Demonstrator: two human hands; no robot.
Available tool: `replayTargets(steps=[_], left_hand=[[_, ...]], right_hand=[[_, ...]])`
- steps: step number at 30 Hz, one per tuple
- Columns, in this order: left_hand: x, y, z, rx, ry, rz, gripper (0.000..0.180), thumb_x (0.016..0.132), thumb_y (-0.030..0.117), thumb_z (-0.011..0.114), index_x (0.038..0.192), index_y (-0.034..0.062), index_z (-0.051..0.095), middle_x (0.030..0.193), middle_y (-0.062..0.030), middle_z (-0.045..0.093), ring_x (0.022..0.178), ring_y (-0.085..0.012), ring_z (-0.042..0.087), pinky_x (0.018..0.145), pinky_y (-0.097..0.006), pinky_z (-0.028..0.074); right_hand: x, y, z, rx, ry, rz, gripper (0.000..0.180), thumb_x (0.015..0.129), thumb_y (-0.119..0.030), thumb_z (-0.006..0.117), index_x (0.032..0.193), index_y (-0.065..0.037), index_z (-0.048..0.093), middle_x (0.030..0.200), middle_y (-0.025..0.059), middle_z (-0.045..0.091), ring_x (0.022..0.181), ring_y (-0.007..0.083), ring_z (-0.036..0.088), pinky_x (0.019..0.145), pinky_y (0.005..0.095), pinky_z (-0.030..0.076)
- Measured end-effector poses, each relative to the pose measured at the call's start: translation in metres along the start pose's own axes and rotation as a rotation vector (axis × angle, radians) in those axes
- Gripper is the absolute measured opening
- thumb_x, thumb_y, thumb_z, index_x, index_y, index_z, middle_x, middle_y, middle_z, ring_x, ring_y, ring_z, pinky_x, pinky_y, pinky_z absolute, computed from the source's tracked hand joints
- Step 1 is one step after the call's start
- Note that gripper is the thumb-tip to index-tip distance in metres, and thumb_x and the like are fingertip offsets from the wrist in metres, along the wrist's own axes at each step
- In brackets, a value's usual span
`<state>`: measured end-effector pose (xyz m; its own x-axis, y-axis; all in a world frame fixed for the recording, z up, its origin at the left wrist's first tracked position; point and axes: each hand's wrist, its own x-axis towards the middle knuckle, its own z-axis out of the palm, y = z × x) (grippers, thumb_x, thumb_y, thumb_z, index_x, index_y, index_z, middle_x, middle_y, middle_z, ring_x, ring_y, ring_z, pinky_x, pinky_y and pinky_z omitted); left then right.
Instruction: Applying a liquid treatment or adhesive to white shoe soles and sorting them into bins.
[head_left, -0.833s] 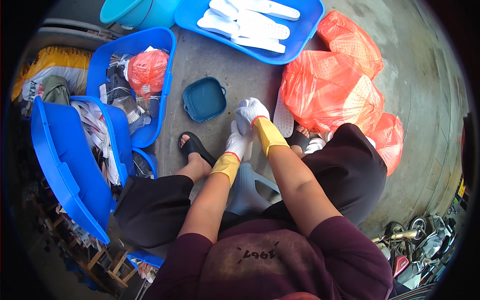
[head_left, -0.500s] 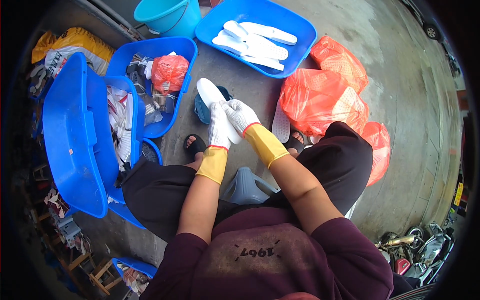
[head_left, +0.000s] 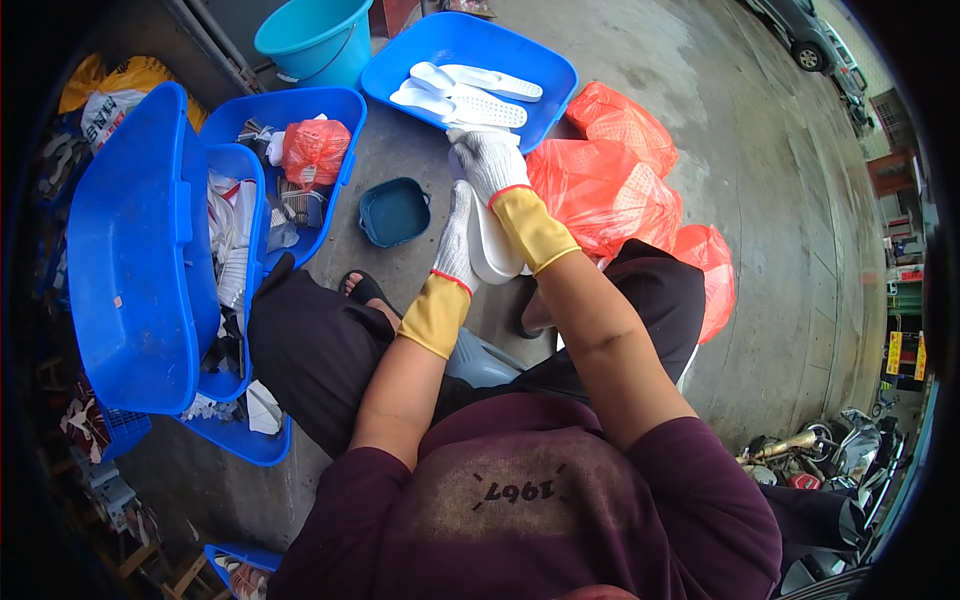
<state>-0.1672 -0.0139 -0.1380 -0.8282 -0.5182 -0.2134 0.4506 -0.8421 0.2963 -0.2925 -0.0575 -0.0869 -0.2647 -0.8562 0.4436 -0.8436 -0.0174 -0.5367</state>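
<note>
A white shoe sole (head_left: pixel 497 258) is held in front of me, its rounded end pointing back toward my knees. My left hand (head_left: pixel 457 238), in a white knit glove with a yellow cuff, grips the sole's left edge. My right hand (head_left: pixel 489 163), gloved the same way, closes over its far part and hides it. Just beyond the right hand, several white soles (head_left: pixel 488 107) lie in a blue tub (head_left: pixel 545 62). A small dark teal basin (head_left: pixel 394 211) sits on the floor to the left of my hands.
Orange-red plastic bags (head_left: pixel 610 195) are heaped at the right, close to my right forearm. Blue tubs of scraps (head_left: pixel 345 165) and an upturned-looking blue tub (head_left: pixel 135 270) crowd the left. A turquoise bucket (head_left: pixel 318 45) stands at the back. A grey stool (head_left: pixel 480 362) is beneath me.
Both hands and the sole have moved right; the sole's rounded end now points toward me rather than away. My right hand has gone farther out, near the tub. The view has shifted too.
</note>
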Motion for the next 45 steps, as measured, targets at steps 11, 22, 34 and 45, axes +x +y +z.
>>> replayTargets(steps=[11, 22, 34, 45], left_hand=[[-0.008, 0.012, -0.023, -0.229, -0.23, 0.079, 0.076, 0.105, 0.06, 0.051, 0.155, 0.0024, 0.044, 0.142, -0.0234, 0.06, 0.127, -0.0406, 0.061, 0.11, -0.053, 0.05], [-0.024, 0.021, 0.006, 0.045, 0.116, 0.175, 0.057, 0.11, 0.052, 0.049, 0.15, 0.0119, 0.05, 0.137, -0.0089, 0.064, 0.121, -0.0245, 0.066, 0.103, -0.04, 0.055], [-0.005, 0.034, -0.015, -0.063, -0.123, 0.109, 0.088, 0.098, 0.073, 0.052, 0.142, -0.0025, 0.053, 0.118, -0.0235, 0.068, 0.105, -0.0378, 0.07, 0.094, -0.051, 0.059], [-0.003, -0.013, 0.005, 0.232, 0.152, 0.063, 0.07, 0.108, 0.059, 0.048, 0.158, 0.0102, 0.042, 0.154, -0.012, 0.054, 0.136, -0.0315, 0.056, 0.113, -0.044, 0.047]], right_hand=[[-0.094, -0.073, -0.048, 0.117, -0.322, 0.09, 0.027, 0.095, -0.029, 0.068, 0.091, -0.005, 0.08, 0.083, 0.0223, 0.072, 0.081, 0.0416, 0.068, 0.078, 0.0472, 0.054], [0.001, -0.005, -0.008, -0.086, -0.292, -0.022, 0.036, 0.104, -0.027, 0.057, 0.092, 0.0, 0.076, 0.086, 0.0261, 0.071, 0.082, 0.0443, 0.07, 0.076, 0.0498, 0.054], [-0.095, -0.077, -0.062, 0.136, -0.459, 0.084, 0.029, 0.094, -0.027, 0.067, 0.079, -0.003, 0.073, 0.074, 0.0233, 0.066, 0.075, 0.0437, 0.067, 0.071, 0.0524, 0.052], [0.017, 0.019, -0.008, -0.145, -0.054, 0.382, 0.034, 0.096, -0.037, 0.061, 0.092, -0.007, 0.078, 0.086, 0.0211, 0.073, 0.085, 0.0419, 0.071, 0.08, 0.0513, 0.055]])
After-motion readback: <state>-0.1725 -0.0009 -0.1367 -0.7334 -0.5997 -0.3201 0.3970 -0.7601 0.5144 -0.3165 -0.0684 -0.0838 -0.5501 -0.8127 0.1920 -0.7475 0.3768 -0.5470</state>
